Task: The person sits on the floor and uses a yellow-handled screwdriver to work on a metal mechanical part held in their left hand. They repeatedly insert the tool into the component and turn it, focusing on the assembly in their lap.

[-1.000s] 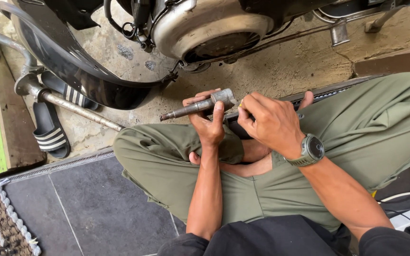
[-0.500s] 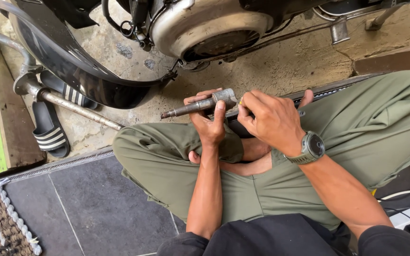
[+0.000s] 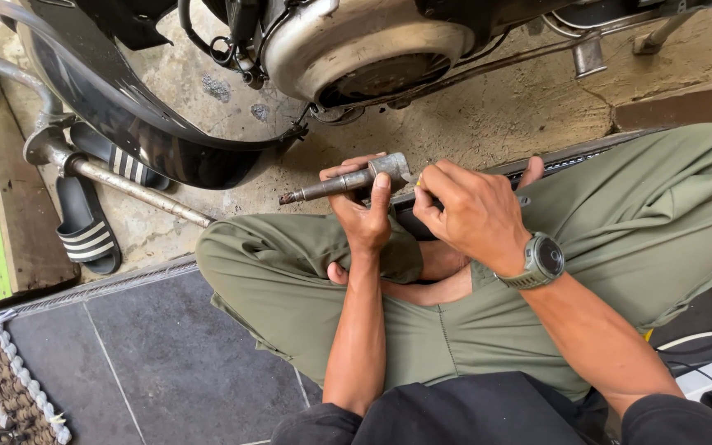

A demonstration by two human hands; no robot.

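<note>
The person sat cross-legged on the concrete floor (image 3: 488,124), beside a scooter engine (image 3: 372,49). The left hand (image 3: 364,210) gripped a grey metal shaft (image 3: 344,181), fingers wrapped round its thick end, held level above the knee. The right hand (image 3: 471,214), wearing a wristwatch (image 3: 541,259), had its fingers curled shut at the shaft's head; whether they pinched a small tool could not be told. The shaft was off the machine and not yet refitted; work on its head appeared unfinished.
</note>
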